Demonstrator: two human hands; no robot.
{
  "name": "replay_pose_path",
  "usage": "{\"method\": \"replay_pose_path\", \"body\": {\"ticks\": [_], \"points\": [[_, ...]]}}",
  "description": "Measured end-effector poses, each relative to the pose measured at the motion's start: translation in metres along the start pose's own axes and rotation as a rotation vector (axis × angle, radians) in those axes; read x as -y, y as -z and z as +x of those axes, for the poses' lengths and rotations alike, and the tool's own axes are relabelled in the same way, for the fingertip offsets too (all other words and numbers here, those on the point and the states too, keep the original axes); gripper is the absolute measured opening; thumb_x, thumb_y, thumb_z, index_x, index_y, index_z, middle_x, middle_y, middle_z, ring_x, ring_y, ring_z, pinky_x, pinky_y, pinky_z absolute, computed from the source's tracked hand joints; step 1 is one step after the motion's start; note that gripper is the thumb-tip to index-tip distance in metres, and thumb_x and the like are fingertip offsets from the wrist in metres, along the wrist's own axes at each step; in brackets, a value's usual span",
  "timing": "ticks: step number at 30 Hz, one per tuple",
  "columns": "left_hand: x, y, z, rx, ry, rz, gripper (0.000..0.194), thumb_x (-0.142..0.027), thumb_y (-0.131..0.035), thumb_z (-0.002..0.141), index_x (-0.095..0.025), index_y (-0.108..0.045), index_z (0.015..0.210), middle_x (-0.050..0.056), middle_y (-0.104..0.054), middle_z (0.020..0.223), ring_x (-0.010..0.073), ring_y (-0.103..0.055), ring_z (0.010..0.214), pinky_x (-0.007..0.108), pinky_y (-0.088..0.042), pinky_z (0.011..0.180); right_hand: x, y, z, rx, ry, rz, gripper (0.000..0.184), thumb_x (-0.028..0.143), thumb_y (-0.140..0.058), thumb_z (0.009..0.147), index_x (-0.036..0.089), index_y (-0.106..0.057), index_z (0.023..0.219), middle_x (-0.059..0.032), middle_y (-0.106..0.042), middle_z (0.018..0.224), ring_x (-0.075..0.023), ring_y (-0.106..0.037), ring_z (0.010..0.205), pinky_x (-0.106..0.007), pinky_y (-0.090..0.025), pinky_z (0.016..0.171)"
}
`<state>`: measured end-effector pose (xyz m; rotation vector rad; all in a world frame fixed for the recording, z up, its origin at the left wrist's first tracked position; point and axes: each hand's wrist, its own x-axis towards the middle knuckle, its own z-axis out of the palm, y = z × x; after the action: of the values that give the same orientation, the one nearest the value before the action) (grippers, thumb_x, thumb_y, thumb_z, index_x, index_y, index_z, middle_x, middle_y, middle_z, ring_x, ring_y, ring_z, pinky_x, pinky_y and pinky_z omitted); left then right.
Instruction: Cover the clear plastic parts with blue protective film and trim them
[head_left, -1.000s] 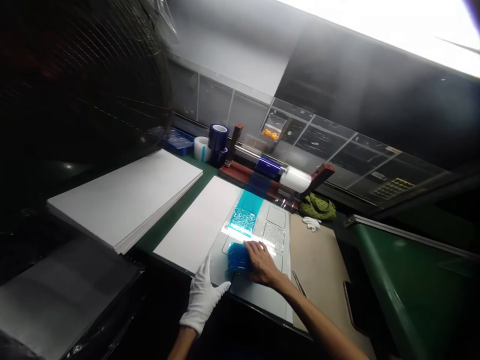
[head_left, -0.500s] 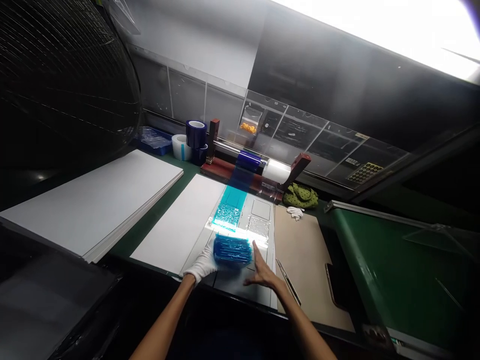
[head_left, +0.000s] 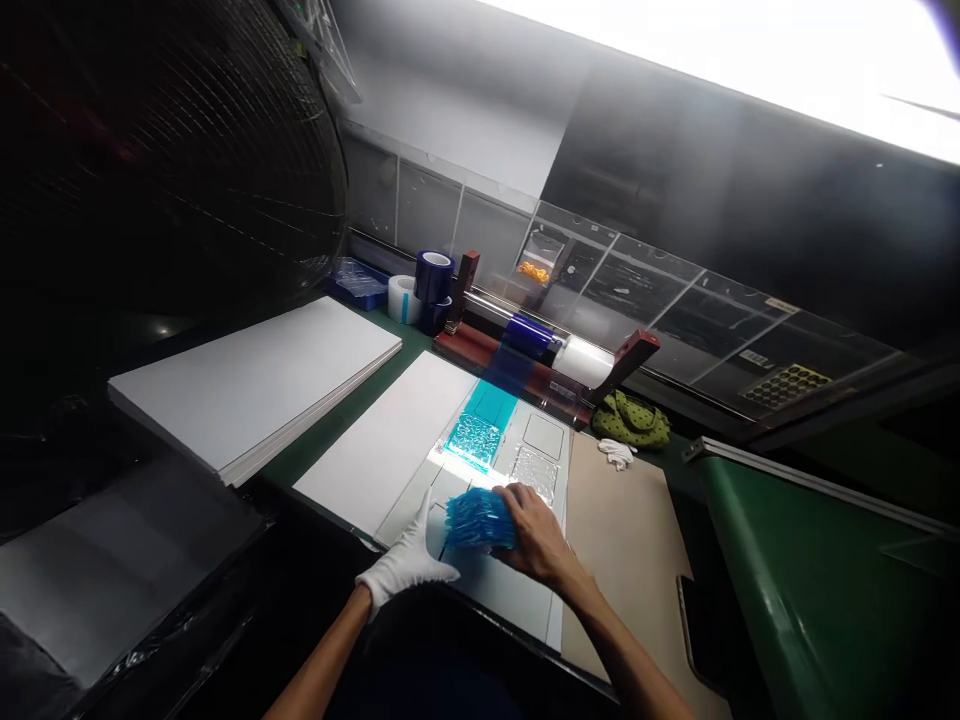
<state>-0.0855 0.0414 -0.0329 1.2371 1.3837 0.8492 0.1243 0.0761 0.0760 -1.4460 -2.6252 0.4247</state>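
My bare right hand [head_left: 534,532] grips the right end of a thick stack of blue film pieces [head_left: 478,520], held just above the board. My left hand [head_left: 411,560], in a white glove, is spread apart on the left of the stack, thumb and fingers apart and holding nothing. Under both hands lies a pale board with printed outlines [head_left: 517,590]. Beyond the stack, a strip of blue film [head_left: 495,402] runs down from a blue film roll [head_left: 531,333] onto the board, its lower part wrinkled. A clear film piece [head_left: 535,472] lies to its right.
A stack of white sheets [head_left: 262,385] stands at left, with a large fan [head_left: 225,130] behind it. Tape rolls [head_left: 435,277] stand near the wooden roll holder [head_left: 636,352]. At right are brown cardboard [head_left: 615,540], a phone [head_left: 697,630], a green cloth pouch [head_left: 631,420] and a green conveyor belt [head_left: 810,560].
My right hand has closed on the blue film stack, while my gloved left hand has let go of it and opened. The view has shifted, so the scene sits further right.
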Motion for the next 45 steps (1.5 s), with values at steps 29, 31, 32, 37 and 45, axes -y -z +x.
{"method": "replay_pose_path", "body": {"ticks": [29, 31, 32, 37, 45], "points": [[0.013, 0.003, -0.017, -0.204, 0.042, 0.228, 0.115, -0.031, -0.075, 0.052, -0.015, -0.008, 0.145, 0.018, -0.032, 0.145, 0.0311, -0.03, 0.134, 0.041, -0.024, 0.11, -0.005, -0.013, 0.023, 0.11, -0.054, -0.205, 0.097, 0.034, -0.072, 0.055, 0.015, -0.026, 0.138, -0.0143, -0.053, 0.118, -0.0306, -0.049, 0.105, -0.041, -0.037, 0.086], [0.012, 0.003, -0.018, -0.204, 0.044, 0.225, 0.115, -0.032, -0.075, 0.052, -0.015, -0.009, 0.145, 0.018, -0.032, 0.145, 0.0317, -0.029, 0.134, 0.041, -0.024, 0.11, -0.003, -0.007, 0.021, 0.107, -0.06, -0.213, 0.102, 0.035, -0.073, 0.054, 0.015, -0.021, 0.14, -0.0152, -0.052, 0.119, -0.0315, -0.049, 0.106, -0.043, -0.037, 0.087], [0.012, 0.003, -0.018, -0.205, 0.049, 0.222, 0.114, -0.032, -0.075, 0.052, -0.015, -0.01, 0.145, 0.018, -0.032, 0.145, 0.0323, -0.029, 0.134, 0.042, -0.024, 0.11, -0.002, -0.008, 0.021, 0.114, -0.062, -0.216, 0.103, 0.035, -0.073, 0.054, 0.014, -0.02, 0.141, -0.0159, -0.052, 0.12, -0.032, -0.048, 0.107, -0.044, -0.037, 0.088], [0.012, 0.003, -0.019, -0.208, 0.061, 0.181, 0.111, -0.028, -0.074, 0.052, -0.018, -0.013, 0.144, 0.018, -0.029, 0.146, 0.0332, -0.027, 0.135, 0.046, -0.021, 0.111, 0.001, -0.035, 0.024, 0.144, -0.092, -0.211, 0.093, 0.026, -0.071, 0.053, 0.011, -0.03, 0.135, -0.019, -0.05, 0.123, -0.0333, -0.047, 0.112, -0.045, -0.036, 0.092], [-0.005, -0.011, -0.007, -0.034, -0.011, -0.074, 0.117, -0.027, -0.079, 0.049, -0.017, -0.011, 0.144, 0.018, -0.03, 0.146, 0.0318, -0.031, 0.133, 0.042, -0.029, 0.109, -0.025, -0.018, 0.004, -0.016, -0.101, 0.393, 0.083, 0.032, -0.073, 0.056, 0.021, -0.034, 0.128, -0.01, -0.053, 0.119, -0.0298, -0.053, 0.106, -0.042, -0.044, 0.089]]}}
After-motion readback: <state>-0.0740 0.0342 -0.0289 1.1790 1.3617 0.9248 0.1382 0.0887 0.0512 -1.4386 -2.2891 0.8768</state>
